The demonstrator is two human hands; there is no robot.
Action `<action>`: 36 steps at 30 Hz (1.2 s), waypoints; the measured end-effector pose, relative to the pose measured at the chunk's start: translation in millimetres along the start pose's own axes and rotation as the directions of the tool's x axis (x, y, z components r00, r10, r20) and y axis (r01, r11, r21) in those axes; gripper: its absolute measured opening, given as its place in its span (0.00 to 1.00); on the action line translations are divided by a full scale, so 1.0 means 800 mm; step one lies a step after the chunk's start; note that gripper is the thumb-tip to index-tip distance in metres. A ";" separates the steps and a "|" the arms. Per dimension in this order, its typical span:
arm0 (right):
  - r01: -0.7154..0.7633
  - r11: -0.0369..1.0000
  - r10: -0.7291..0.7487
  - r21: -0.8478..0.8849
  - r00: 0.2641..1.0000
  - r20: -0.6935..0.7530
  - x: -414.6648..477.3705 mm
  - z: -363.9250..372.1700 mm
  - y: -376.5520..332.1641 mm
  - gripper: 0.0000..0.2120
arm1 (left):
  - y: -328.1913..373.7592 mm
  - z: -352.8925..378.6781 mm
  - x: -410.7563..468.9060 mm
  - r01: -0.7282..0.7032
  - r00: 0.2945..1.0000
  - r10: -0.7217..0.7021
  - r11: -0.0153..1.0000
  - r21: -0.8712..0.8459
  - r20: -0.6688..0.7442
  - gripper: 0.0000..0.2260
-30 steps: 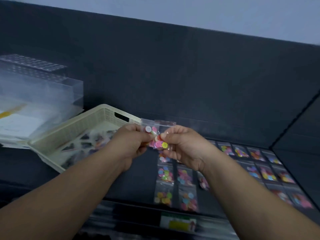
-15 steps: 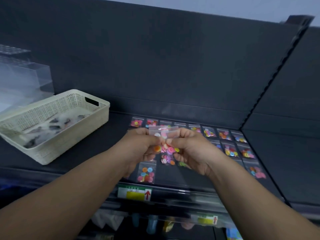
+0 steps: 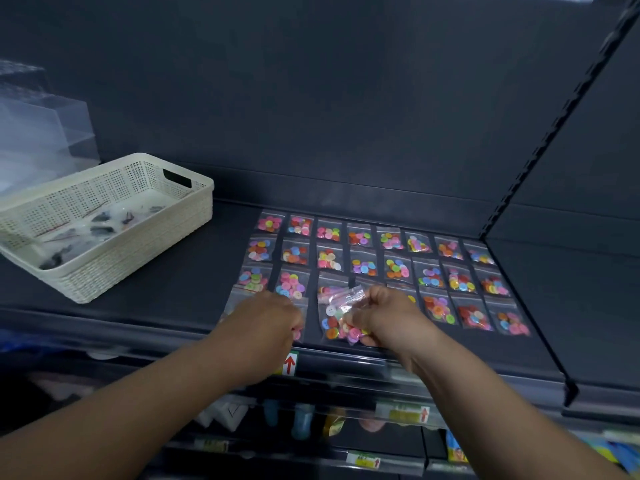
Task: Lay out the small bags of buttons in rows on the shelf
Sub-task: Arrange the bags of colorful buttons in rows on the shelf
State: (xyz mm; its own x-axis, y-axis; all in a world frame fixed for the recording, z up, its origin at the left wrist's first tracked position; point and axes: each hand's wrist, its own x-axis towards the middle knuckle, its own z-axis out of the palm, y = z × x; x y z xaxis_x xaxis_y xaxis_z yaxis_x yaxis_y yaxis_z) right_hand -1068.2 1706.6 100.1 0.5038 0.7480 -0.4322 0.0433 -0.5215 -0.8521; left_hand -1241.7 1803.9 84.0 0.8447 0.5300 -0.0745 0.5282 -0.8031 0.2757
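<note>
A dark shelf [image 3: 180, 292] carries rows of small button bags [image 3: 363, 252] — clear, brightly filled — with a cream lattice basket [image 3: 138, 244] at left.

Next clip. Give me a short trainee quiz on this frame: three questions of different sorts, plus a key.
1. True or false: the basket stands right of the laid-out bags.
2. The right hand grips: A a tilted bag of buttons, B the basket, C nothing.
3. How many bags lie in the back row?
Key: 1 false; 2 A; 3 eight.
</note>
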 end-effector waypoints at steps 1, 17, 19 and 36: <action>0.004 1.000 -0.004 -0.017 1.000 -0.010 0.000 0.001 0.000 0.05 | 0.000 0.002 -0.002 -0.007 1.000 0.007 1.000 0.004 0.003 0.11; 0.030 0.966 -0.036 -0.258 0.999 -0.018 0.000 0.002 0.001 0.08 | 0.002 -0.001 -0.003 -0.049 0.998 0.048 0.999 -0.012 -0.027 0.11; 0.027 0.969 -0.031 -0.244 0.999 -0.016 -0.001 -0.001 0.000 0.08 | 0.005 -0.003 -0.002 -0.061 0.997 0.060 0.998 -0.013 -0.041 0.11; 0.044 0.996 -0.051 -0.077 0.994 -0.093 -0.008 -0.048 0.003 0.02 | 0.048 0.005 0.017 -0.218 0.975 0.216 0.975 0.038 0.057 0.17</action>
State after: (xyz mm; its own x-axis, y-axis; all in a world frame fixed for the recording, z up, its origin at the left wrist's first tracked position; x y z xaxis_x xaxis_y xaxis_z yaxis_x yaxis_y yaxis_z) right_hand -1038.2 1685.1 112.2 0.5789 0.7322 -0.3588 0.1315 -0.5182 -0.8451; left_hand -1209.1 1779.0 89.5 0.9423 0.3280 -0.0673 0.3342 -0.9092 0.2482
